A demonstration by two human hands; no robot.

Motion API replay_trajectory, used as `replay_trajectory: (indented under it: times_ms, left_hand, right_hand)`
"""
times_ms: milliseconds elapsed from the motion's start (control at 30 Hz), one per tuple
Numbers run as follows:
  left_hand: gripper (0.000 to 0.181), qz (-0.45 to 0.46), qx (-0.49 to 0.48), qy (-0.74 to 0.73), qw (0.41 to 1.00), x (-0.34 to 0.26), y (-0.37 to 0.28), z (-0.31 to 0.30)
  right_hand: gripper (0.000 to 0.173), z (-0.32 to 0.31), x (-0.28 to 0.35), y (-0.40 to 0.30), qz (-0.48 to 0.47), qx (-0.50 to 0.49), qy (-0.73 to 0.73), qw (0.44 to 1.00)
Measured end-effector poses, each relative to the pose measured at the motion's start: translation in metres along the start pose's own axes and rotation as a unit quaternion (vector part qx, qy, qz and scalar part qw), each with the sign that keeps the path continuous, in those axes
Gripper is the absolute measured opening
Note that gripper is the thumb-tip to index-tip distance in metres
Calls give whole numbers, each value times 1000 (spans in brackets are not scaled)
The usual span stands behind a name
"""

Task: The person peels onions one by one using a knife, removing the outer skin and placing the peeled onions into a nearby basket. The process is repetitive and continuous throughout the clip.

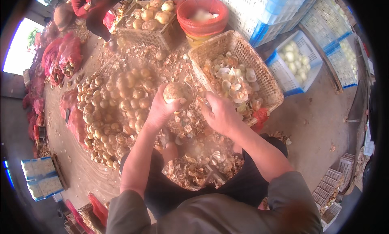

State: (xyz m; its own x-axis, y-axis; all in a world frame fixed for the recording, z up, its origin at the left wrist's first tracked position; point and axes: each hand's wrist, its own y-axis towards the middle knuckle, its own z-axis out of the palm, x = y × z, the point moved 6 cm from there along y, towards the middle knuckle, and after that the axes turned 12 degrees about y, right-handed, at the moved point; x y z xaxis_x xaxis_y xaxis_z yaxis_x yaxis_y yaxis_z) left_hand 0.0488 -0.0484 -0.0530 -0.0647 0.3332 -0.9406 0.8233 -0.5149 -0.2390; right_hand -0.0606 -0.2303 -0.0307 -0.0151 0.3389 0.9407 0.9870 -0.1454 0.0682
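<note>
My left hand (161,108) grips a large unpeeled onion (176,92) from its left side, thumb across its lower front. To the right, my right hand (219,112) is closed on a small object (201,102) with brownish skin about it; the fingers hide most of it, so its kind is unclear. The two hands are apart. Left of them, a big heap of brown onions (103,112) covers the floor. Onion peelings (194,173) lie between my legs. Just beyond my right hand, a dirty plastic crate (258,71) holds white onion layers and skins (237,85).
A red tub (202,7) holds pale onions, beside a crate heaped with onions (152,15). Blue-and-white crates (261,15) are stacked at the back right; one low crate (275,70) contains peeled onions. Red mesh sacks (70,53) lie left, near another seated person (88,6).
</note>
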Motion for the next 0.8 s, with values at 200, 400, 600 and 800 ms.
replay_trajectory:
  times_ms: [200, 400, 600, 800]
  left_hand:
    - [92, -2, 6, 13, 1000, 7, 0, 3]
    - [91, 2, 13, 3, 1000, 5, 0, 10]
    - [89, 6, 25, 20, 999, 6, 1, 13]
    - [84, -2, 26, 24, 999, 8, -1, 15]
  right_hand:
    - [15, 14, 3, -4, -47, 4, -26, 999]
    - [18, 15, 2, -4, -31, 40, -57, 997]
    - [14, 17, -3, -4, 11, 38, -18, 999]
    - [12, 18, -5, -4, -14, 42, -20, 999]
